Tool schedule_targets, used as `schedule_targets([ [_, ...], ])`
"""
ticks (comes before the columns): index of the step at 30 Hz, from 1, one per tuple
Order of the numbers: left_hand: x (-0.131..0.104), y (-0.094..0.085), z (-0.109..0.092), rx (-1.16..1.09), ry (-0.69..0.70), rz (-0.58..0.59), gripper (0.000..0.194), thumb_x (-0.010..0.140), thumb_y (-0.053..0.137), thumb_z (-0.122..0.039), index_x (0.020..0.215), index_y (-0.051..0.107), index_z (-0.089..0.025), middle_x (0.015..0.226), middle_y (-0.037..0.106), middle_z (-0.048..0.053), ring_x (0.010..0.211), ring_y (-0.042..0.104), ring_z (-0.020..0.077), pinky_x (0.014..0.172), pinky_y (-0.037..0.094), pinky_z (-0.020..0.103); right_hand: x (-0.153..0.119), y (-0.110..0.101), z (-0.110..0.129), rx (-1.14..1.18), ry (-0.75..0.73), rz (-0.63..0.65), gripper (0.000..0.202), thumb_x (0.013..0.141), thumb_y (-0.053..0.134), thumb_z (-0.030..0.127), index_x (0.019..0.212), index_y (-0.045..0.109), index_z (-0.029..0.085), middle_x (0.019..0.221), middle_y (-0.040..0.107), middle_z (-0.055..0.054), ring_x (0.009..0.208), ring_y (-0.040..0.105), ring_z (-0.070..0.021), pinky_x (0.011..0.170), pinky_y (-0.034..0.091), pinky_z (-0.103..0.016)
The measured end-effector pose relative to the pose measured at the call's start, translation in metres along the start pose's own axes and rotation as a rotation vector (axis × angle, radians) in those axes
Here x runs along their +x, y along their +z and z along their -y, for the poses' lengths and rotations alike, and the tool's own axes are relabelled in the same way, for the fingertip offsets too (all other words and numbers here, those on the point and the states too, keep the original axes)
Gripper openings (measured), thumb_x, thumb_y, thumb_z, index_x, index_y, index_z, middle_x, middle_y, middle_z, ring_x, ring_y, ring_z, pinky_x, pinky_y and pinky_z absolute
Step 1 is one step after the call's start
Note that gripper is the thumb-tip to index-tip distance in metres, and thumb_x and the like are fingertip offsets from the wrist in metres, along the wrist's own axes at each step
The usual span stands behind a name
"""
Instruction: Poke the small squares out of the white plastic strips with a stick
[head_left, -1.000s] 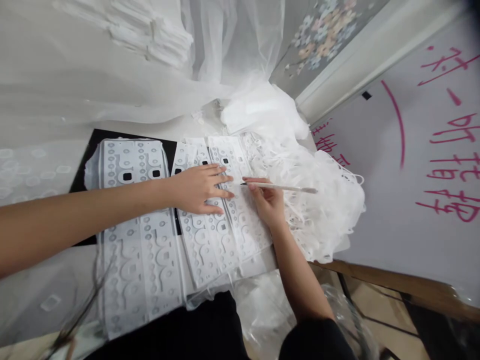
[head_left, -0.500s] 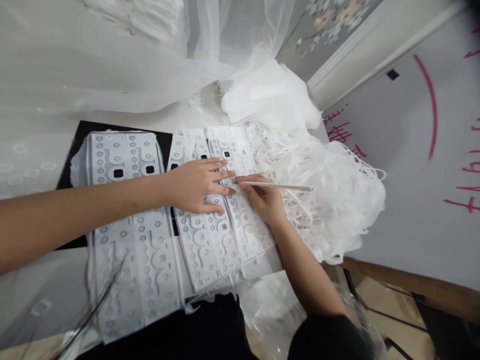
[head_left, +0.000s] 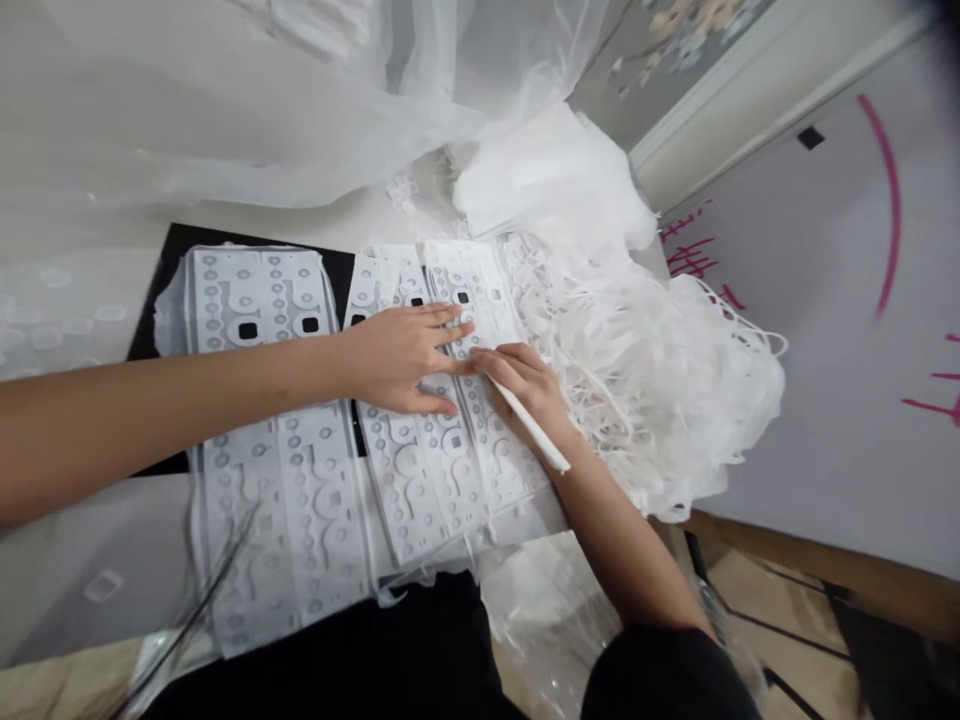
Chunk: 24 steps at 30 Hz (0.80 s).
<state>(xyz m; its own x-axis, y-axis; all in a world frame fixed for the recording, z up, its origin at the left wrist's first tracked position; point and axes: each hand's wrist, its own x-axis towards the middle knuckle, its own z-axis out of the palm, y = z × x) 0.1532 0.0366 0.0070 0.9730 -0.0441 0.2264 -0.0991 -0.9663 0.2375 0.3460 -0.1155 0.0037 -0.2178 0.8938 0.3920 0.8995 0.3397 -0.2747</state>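
Fingers of the left hand lie spread wide on the patterned sheets, close to the right hand, which pinches a thin white stick. If the left palm presses unevenly, these sheets could slide over the black board; the stick's hidden tip could snag them. Tangled white strips crowd beside the right hand.

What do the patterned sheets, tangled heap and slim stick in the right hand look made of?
Patterned sheets: matt white paper or thin foam, judging by flat, crisp cut-outs.
Tangled heap: likely soft, pale plastic or foam, given the curling strips.
Slim stick: perhaps matt plastic or wood, being straight and stiff-looking.
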Motion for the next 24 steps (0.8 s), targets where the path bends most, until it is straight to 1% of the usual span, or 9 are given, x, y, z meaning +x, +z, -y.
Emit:
schedule_targets([
  [4, 0.001, 0.001, 0.000, 0.007, 0.012, 0.011, 0.059, 0.088, 0.061, -0.061, 0.134, 0.063, -0.023, 0.147, 0.053, 0.014, 0.140, 0.044, 0.0330, 0.116, 0.034, 0.048, -0.002, 0.009, 0.001, -0.005, 0.026, -0.057, 0.033, 0.097, 0.048, 0.013, 0.126, 0.059, 0.026, 0.103, 0.072, -0.004, 0.096, 0.063, -0.0194, 0.083, 0.056, -0.032],
  [8, 0.001, 0.001, -0.001, -0.009, -0.007, 0.013, 0.058, 0.087, 0.063, -0.060, 0.133, 0.064, -0.024, 0.148, 0.053, 0.012, 0.141, 0.044, 0.0326, 0.117, 0.032, 0.048, -0.003, 0.012, -0.009, -0.047, 0.122, -0.107, 0.026, 0.098, 0.046, 0.017, 0.117, 0.063, 0.024, 0.098, 0.071, -0.006, 0.097, 0.064, -0.0208, 0.083, 0.056, -0.034],
  [13, -0.001, 0.000, 0.000, -0.047, -0.033, 0.069, 0.057, 0.089, 0.060, -0.059, 0.135, 0.062, -0.026, 0.152, 0.047, 0.010, 0.145, 0.037, 0.0334, 0.118, 0.029, 0.047, 0.001, 0.003, -0.029, -0.123, 0.389, -0.261, 0.024, 0.100, 0.046, 0.029, 0.106, 0.068, 0.024, 0.092, 0.072, -0.005, 0.090, 0.067, -0.0215, 0.081, 0.056, -0.038],
  [15, 0.000, -0.002, 0.001, -0.072, -0.061, 0.098, 0.062, 0.088, 0.061, -0.060, 0.139, 0.058, -0.026, 0.154, 0.045, 0.010, 0.146, 0.035, 0.0331, 0.119, 0.029, 0.046, 0.002, 0.000, -0.032, -0.066, 0.416, -0.333, 0.024, 0.100, 0.048, 0.033, 0.107, 0.069, 0.024, 0.099, 0.073, -0.006, 0.096, 0.068, -0.0219, 0.088, 0.055, -0.041],
  [18, 0.004, -0.006, 0.003, -0.086, -0.100, 0.191, 0.070, 0.087, 0.059, -0.064, 0.145, 0.051, -0.026, 0.157, 0.041, 0.010, 0.147, 0.032, 0.0319, 0.120, 0.025, 0.045, 0.003, -0.004, -0.030, 0.051, 0.427, -0.536, 0.023, 0.096, 0.056, 0.037, 0.102, 0.070, 0.021, 0.107, 0.072, -0.007, 0.106, 0.067, -0.0225, 0.096, 0.053, -0.044],
  [19, 0.006, -0.009, 0.004, -0.083, -0.104, 0.220, 0.070, 0.088, 0.057, -0.065, 0.145, 0.051, -0.025, 0.157, 0.040, 0.010, 0.148, 0.031, 0.0316, 0.121, 0.023, 0.046, 0.003, -0.005, -0.029, 0.104, 0.462, -0.598, 0.025, 0.094, 0.057, 0.040, 0.102, 0.071, 0.020, 0.102, 0.072, -0.007, 0.101, 0.069, -0.0220, 0.092, 0.055, -0.043],
  [21, 0.005, -0.017, 0.005, -0.077, -0.100, 0.237, 0.071, 0.089, 0.053, -0.068, 0.145, 0.051, -0.024, 0.158, 0.039, 0.010, 0.149, 0.029, 0.0313, 0.122, 0.018, 0.046, 0.004, -0.008, -0.030, 0.228, 0.588, -0.660, 0.033, 0.093, 0.057, 0.046, 0.103, 0.070, 0.018, 0.080, 0.069, -0.004, 0.074, 0.068, -0.0184, 0.072, 0.057, -0.037],
  [23, 0.000, -0.030, 0.007, -0.070, -0.119, 0.193, 0.074, 0.091, 0.049, -0.067, 0.148, 0.046, -0.020, 0.159, 0.037, 0.012, 0.149, 0.027, 0.0305, 0.122, 0.017, 0.044, 0.007, -0.013, -0.033, 0.330, 0.717, -0.657, 0.041, 0.091, 0.057, 0.053, 0.106, 0.069, 0.017, 0.060, 0.057, 0.003, 0.048, 0.055, -0.0134, 0.051, 0.049, -0.030],
  [24, -0.006, -0.040, 0.008, -0.067, -0.151, 0.161, 0.074, 0.093, 0.048, -0.065, 0.150, 0.043, -0.019, 0.159, 0.036, 0.012, 0.149, 0.028, 0.0298, 0.121, 0.020, 0.043, 0.009, -0.016, -0.036, 0.353, 0.756, -0.654, 0.044, 0.090, 0.058, 0.055, 0.107, 0.069, 0.016, 0.055, 0.051, 0.005, 0.043, 0.049, -0.0120, 0.046, 0.044, -0.028],
])
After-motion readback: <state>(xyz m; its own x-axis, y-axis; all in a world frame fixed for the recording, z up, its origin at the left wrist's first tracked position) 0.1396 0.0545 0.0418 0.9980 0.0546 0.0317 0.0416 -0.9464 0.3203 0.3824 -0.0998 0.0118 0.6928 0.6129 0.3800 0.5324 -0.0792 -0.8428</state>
